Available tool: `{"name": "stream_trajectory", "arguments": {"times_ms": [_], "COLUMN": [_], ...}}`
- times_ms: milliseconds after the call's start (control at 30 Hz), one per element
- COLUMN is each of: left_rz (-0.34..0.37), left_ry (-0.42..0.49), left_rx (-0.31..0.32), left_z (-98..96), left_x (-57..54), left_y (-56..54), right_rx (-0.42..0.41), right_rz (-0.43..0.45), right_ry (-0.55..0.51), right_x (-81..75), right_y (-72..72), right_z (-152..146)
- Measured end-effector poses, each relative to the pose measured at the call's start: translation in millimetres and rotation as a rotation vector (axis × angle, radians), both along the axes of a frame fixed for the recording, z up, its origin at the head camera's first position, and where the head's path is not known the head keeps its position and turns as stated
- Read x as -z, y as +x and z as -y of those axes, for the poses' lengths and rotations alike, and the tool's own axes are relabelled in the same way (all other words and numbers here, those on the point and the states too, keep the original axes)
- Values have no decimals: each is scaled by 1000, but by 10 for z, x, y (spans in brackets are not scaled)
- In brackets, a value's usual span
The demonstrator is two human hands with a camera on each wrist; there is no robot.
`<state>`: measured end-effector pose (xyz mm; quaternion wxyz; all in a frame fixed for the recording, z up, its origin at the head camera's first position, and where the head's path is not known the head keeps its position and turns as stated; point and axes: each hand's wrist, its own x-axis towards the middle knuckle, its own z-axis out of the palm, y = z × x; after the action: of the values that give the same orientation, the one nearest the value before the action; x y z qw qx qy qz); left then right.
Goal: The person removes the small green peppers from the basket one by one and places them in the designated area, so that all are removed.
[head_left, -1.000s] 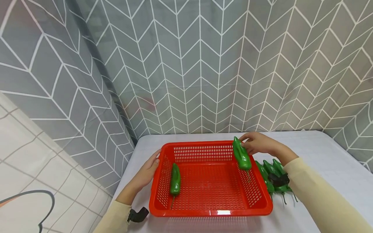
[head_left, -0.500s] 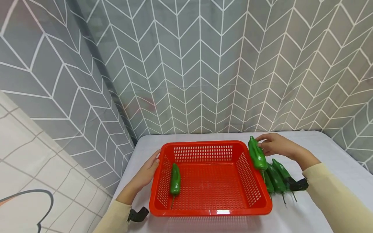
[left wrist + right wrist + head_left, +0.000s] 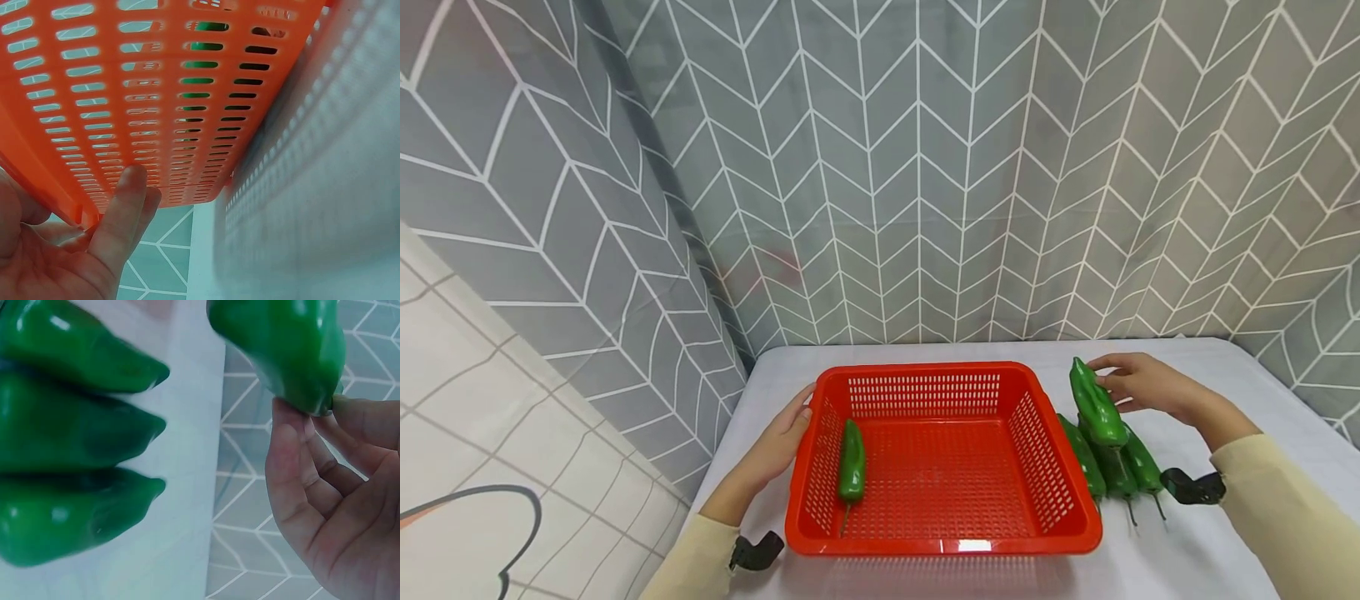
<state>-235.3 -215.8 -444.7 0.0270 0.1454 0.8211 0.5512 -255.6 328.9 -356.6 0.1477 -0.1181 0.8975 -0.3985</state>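
Note:
My right hand (image 3: 1150,387) pinches a long green pepper (image 3: 1097,404) between thumb and fingers near its tip. That pepper hangs tilted above the table, stem end lower, to the right of a red plastic basket (image 3: 943,547). Below it lie three more green peppers (image 3: 69,519) side by side on the table. Another green pepper (image 3: 852,467) lies inside the basket by its left wall. My left hand (image 3: 778,442) grips the basket's left rim; in the left wrist view its fingers (image 3: 122,219) lie against the slotted outer wall.
The basket stands on a white-covered table (image 3: 1210,375). A grey curtain (image 3: 917,183) with white chevron lines hangs behind the table and along the left. A white tiled surface (image 3: 512,417) lies at the lower left.
My right hand has carried the pepper from over the basket's right side rightward, out over the peppers on the table. The left hand and basket have stayed in place.

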Motion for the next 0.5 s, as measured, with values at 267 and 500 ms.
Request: {"name": "stream_trajectory", "arguments": {"times_ms": [267,500], "left_rz": [0,-5], "left_ry": [8,-3], "left_rx": [4,-2], "left_z": [-8,-8], "left_x": [-21,-3], "left_y": [0,6], "right_rx": [54,70], "right_rz": [36,39], "right_ry": [26,34], "right_x": [105,213], "right_y": [2,2], "right_z": [-222,-394]}}
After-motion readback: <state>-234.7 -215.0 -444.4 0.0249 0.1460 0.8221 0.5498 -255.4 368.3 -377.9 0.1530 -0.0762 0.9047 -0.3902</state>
